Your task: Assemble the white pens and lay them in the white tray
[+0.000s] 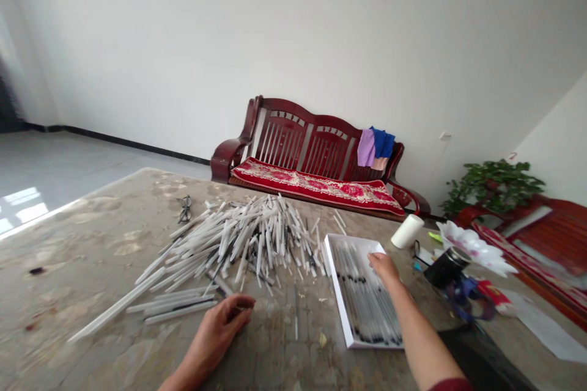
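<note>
The person's hands are well apart above a mottled stone-look counter [68,269]. The left hand [220,333] hovers at the near edge of a sprawling heap of white plastic tubes [247,241], its fingers [241,304] curled inward; whether they pinch a thin piece is too blurred to tell. Just beyond them lie a few longer loose tubes [177,308], straighter than the heap, perhaps set apart so each can be picked up singly.

The right hand [384,270] rests palm down, not clamped on anything, on slim banded tubes [367,302] packed side by side in a shallow white tray [338,290]. The tray sits just right of the heap, within easy reach, and its raised walls seem to keep the tubes parallel. The flat hand looks as if it is settling them into line, while the heap lies crossed every way.

A white paper roll [407,231], a black mug [447,267] and a blue strap [463,300] stand farther right, out of the way of the hands. A pair of glasses [184,209] lies folded near the far side of the heap, beyond which stands a dark red wooden bench [312,140].
</note>
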The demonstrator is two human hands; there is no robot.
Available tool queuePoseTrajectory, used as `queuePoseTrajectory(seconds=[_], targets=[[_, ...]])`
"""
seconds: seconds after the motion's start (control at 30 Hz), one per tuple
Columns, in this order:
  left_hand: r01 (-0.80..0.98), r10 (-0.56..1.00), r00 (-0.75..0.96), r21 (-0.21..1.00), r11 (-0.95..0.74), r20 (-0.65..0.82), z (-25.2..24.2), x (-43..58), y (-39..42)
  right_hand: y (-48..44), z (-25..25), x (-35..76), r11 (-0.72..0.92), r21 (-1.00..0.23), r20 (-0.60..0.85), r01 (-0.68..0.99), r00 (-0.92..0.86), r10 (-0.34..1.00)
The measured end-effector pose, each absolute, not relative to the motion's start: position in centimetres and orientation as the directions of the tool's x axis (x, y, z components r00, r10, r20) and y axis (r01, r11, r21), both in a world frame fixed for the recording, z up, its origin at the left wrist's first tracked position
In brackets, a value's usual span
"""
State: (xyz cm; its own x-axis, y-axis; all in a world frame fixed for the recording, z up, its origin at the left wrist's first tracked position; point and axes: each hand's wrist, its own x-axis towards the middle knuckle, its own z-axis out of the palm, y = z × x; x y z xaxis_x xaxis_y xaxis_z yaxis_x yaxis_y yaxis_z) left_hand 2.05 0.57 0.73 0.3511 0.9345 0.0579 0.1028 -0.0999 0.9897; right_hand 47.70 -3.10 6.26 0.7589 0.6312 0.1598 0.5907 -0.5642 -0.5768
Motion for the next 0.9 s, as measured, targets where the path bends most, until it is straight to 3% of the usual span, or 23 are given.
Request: queuePoseTrajectory(seconds=[0.23,0.6,0.73,0.9], targets=[[0.176,0.928,0.371,0.982,-0.069,-0.002,0.5,2.0,0.6,0.4,3.5,50.9,-0.631,-0.388,0.002,0.671,0.685,0.728],[0.08,0.93,0.364,0.996,0.024,-0.052,0.3,2.3,0.4,0.3,5.3,47.1,-0.639,-0.156,0.038,0.753,0.652,0.758],[0.045,0.935,0.352,0.998,0.033,-0.046,0.4,2.4,0.4,1.2,6.8,41.7,-0.536,-0.159,0.119,0.829,0.555,0.823],[0.019,0.937,0.346,0.999,0.043,-0.047,0.1,2.5,0.4,4.3,6.5,33.7,-0.4,-0.133,0.093,0.907,0.413,0.906]])
